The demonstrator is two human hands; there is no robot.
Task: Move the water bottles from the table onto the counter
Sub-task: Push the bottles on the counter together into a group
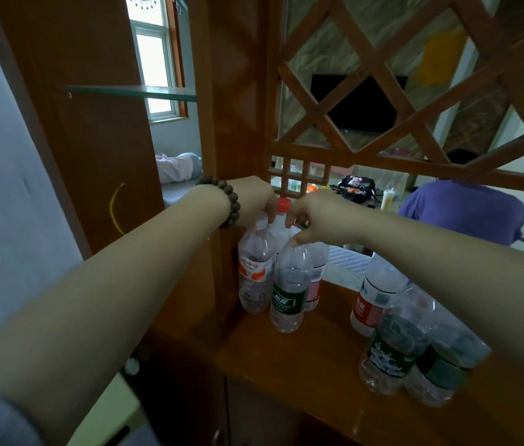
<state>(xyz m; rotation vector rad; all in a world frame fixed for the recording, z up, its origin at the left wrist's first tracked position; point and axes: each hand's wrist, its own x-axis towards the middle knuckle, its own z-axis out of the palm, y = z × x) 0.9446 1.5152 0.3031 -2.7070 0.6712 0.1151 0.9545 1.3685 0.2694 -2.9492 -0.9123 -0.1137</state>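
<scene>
Several clear plastic water bottles stand on the brown wooden counter [312,355]. My left hand [254,201], with a bead bracelet at the wrist, grips the cap of the orange-labelled bottle [255,272] by the wooden post. My right hand [315,217] pinches the top of the green-labelled bottle [289,291] just in front of it. Behind these two stand a red-capped bottle [281,217] and a pink-labelled one [316,278]. At the right, partly under my right forearm, stand a red-labelled bottle [373,300] and two dark-green-labelled bottles [395,342] [447,365].
A wooden post [231,107] and a lattice screen [415,91] rise from the counter's back edge. A glass shelf [132,91] hangs at the upper left. Beyond the screen sits a person in a purple shirt [463,210]. Cabinet doors [254,413] lie below the counter.
</scene>
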